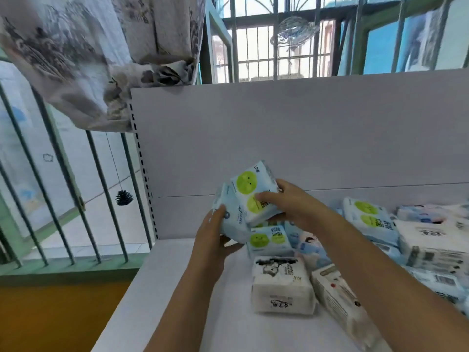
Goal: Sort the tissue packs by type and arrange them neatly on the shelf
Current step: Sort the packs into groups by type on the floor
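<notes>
Above the white shelf point(177, 288) I hold two light-blue tissue packs with green circles. My right hand point(286, 201) grips the upper green-circle pack point(251, 189), thumb across its front. My left hand point(213, 237) holds the lower blue pack point(233, 222) from below and the left. The two packs touch each other. Under them lies another green-circle pack point(269, 240). A white pack with black ink art point(281, 283) lies in front of it. More blue and white packs are piled at the right point(431, 240).
The shelf's white back panel point(279, 135) rises behind the packs. Its left edge has a slotted upright point(143, 174). Beyond it are green window bars point(101, 189) and a hanging printed cloth point(88, 59). An orange floor point(50, 318) lies below left.
</notes>
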